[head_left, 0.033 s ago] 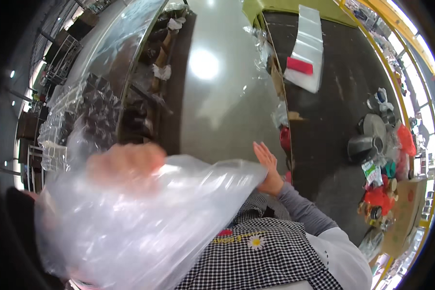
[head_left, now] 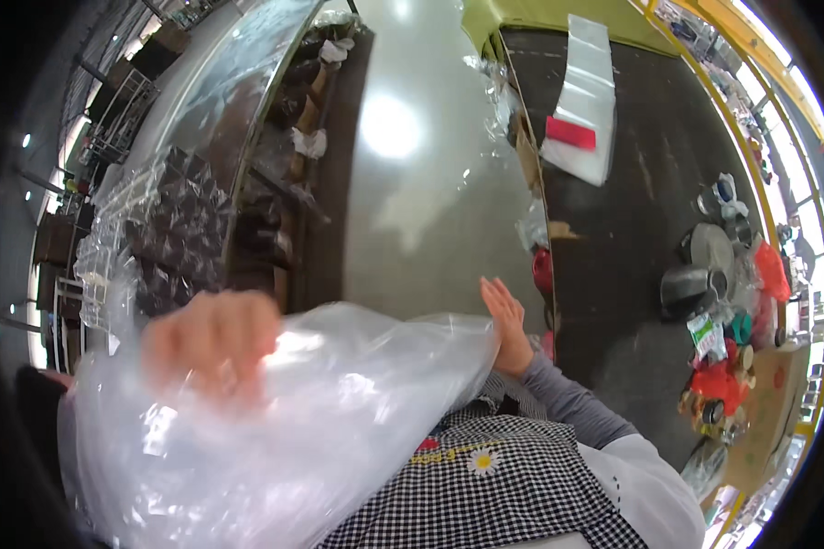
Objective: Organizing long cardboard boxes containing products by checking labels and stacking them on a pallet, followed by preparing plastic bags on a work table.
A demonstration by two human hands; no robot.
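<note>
A large clear plastic bag (head_left: pixel 339 393) spreads across the lower left, in front of my body. My left hand (head_left: pixel 215 348) is blurred by motion; its fingers are curled closed at the bag's upper left part. My right hand (head_left: pixel 508 325) is at the bag's right corner, with its fingers pointing up and close together. The plastic stretches to the thumb side of that hand, and the thumb is hidden behind it. The corner appears held there.
On the dark table (head_left: pixel 623 238) at right lie flat clear bags (head_left: pixel 590 82) under a red piece (head_left: pixel 570 134). A dark metal jug (head_left: pixel 691 288) stands near jars and a cardboard box (head_left: pixel 774 412). Left, many plastic-wrapped dark items (head_left: pixel 178 220) stand beside a shelf holding odds and ends (head_left: pixel 284 183).
My left hand has moved a little left and down, and the bag has shifted with it. My right hand stays almost in place at the bag's corner.
</note>
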